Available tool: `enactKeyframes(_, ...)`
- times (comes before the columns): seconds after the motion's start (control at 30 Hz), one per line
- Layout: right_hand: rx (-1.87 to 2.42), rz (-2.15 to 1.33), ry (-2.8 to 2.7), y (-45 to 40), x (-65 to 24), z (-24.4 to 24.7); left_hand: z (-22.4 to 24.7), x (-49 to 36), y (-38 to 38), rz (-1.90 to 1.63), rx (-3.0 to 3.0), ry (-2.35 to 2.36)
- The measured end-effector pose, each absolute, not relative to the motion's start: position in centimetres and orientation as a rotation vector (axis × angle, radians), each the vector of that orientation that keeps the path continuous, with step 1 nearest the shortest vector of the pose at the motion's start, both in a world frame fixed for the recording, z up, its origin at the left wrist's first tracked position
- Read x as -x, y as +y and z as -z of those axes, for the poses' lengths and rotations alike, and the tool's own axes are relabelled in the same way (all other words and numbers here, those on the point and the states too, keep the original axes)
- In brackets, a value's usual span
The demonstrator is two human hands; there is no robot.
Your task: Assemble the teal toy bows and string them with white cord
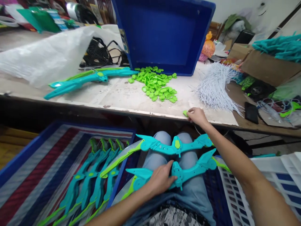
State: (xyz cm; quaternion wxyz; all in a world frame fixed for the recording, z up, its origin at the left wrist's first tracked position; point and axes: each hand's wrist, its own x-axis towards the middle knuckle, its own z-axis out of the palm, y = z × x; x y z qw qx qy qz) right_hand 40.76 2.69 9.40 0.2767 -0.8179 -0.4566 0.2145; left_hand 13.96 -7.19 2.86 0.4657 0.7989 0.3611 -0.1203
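Across my lap lie two teal toy bows with green limbs. The farther bow [164,147] has a green piece [177,144] at its centre. On the nearer bow [194,172], whose centre shows no green piece, rests my left hand [162,179], its fingers wrapped round the grip. My right hand [197,115] is at the table's front edge, pinching a small green piece [185,113] between thumb and fingertips. Beyond it on the table lies a pile of green pieces [158,83].
A blue bin [164,34] stands on its side behind the pile. White ties [216,86] lie to its right, another bow [82,82] to its left. Several bows fill a lined blue crate [54,125] at lower left. A white basket [237,194] stands at lower right.
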Motion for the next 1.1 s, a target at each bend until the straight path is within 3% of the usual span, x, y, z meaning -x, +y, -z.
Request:
enactKeyframes(0.13,1.986,-0.086,-1.826,1.6,-41.8,-9.4,-2.0,-14.9,-6.0,0.301,-1.86,0.803)
enactKeyframes(0.27,1.67,-0.218,-2.27,2.5,-44.0,-8.9,-1.0,-14.9,-5.1,0.251,-1.696,0.706)
enactKeyframes(0.47,1.72,-0.205,-2.112,0.6,-43.0,-8.1,-0.1,-14.8,-4.1,0.236,-1.466,0.617)
enactKeyframes(0.77,1.33,-0.56,-2.073,-16.7,-31.9,-3.5,-0.3,-14.9,-4.0,0.225,-1.269,0.6)
enactKeyframes(1.1,1.394,-0.478,-1.928,-17.5,-31.1,-1.1,-0.3,-14.7,-3.9,0.242,-1.281,0.576)
